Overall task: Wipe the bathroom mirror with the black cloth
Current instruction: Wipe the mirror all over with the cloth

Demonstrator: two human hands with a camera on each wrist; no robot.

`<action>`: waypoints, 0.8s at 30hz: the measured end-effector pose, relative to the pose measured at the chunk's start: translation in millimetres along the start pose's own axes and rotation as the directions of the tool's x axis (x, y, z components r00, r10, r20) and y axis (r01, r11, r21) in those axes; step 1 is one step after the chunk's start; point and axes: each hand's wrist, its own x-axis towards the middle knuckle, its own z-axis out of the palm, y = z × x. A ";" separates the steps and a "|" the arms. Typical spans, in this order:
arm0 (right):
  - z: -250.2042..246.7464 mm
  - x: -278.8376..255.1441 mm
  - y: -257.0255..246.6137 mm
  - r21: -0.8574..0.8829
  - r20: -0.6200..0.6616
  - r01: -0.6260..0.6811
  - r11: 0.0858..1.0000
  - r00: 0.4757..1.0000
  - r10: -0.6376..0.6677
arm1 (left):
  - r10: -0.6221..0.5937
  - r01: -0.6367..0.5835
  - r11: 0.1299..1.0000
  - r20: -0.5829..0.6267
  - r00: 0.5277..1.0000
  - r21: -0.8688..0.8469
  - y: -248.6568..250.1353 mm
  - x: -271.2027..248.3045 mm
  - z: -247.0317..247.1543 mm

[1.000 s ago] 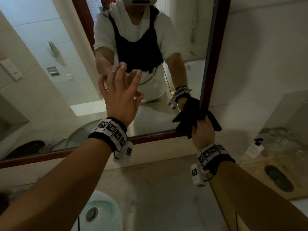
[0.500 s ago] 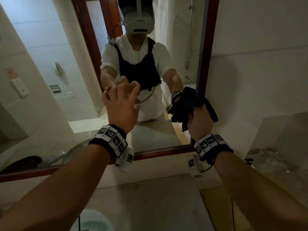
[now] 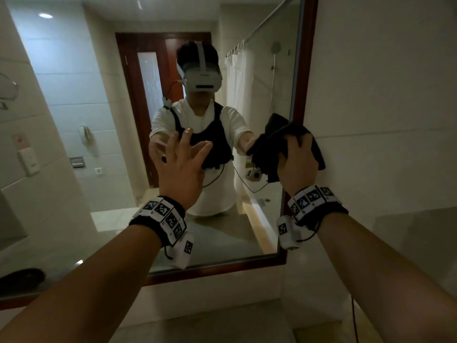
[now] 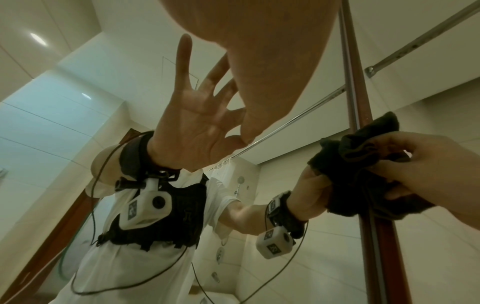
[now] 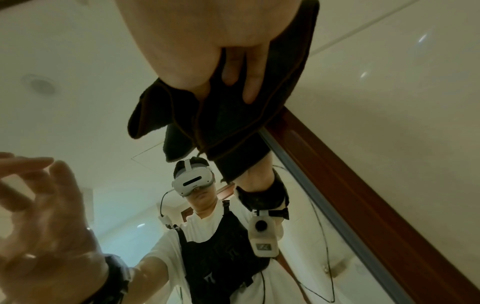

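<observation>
The right hand (image 3: 298,160) grips the bunched black cloth (image 3: 269,144) at center right of the head view, pressed against the mirror (image 3: 74,120) beside its brown frame (image 3: 300,95). The left hand (image 3: 181,164), mid-frame, is spread flat with fingers straight, toward the glass.

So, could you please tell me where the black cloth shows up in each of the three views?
Head: black cloth at right of centre, bunched in the right hand, over the mirror's right edge.
Left wrist: cloth at the right edge, mid-height.
Right wrist: cloth at upper centre, under the fingers.
Shared landmark: the mirror's red-brown wooden frame.
</observation>
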 end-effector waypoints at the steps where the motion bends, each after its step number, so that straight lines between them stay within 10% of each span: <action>1: -0.3 -0.2 -0.9 -0.010 -0.007 0.008 1.000 1.000 -0.008 | 0.007 -0.007 1.000 0.002 1.000 0.004 -2.0 0.6 0.5; 12: -18.4 42.8 -22.0 -0.197 -0.208 0.041 0.980 0.975 -0.082 | 0.059 -0.059 0.996 -0.008 0.998 -0.059 -10.1 1.4 1.2; 24: -3.6 16.6 -9.0 -0.213 -0.094 0.038 0.976 0.994 -0.059 | 0.075 -0.081 0.989 -0.057 0.996 -0.120 -18.8 20.1 2.7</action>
